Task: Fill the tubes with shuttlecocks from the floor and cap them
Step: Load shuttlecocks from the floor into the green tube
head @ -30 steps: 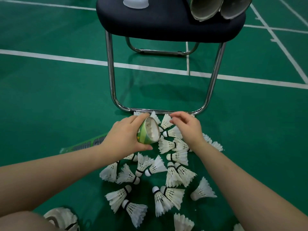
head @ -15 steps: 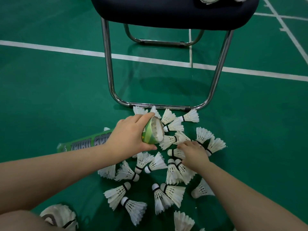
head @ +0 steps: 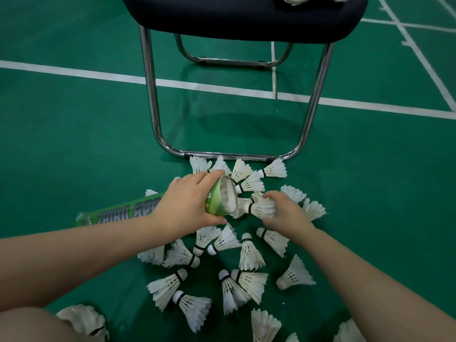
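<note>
The shuttlecock point(head: 260, 206) is basically weightless and the feathers crush easily, so I'd say a light pinch around the skirt, cork end leading, is the way to go. That's how the right hand point(head: 287, 215) has it: fingers curled round the feathers, cork right at the mouth of the green tube point(head: 214, 203). The left hand point(head: 187, 206) is wrapped around the tube just behind the open end, holding it low over the floor point(head: 74, 144). The tube looks stiff, but my guess is it dents if squeezed hard. Loads more shuttlecocks point(head: 249, 253) lie scattered on the floor in front of a chair point(head: 246, 18).
</note>
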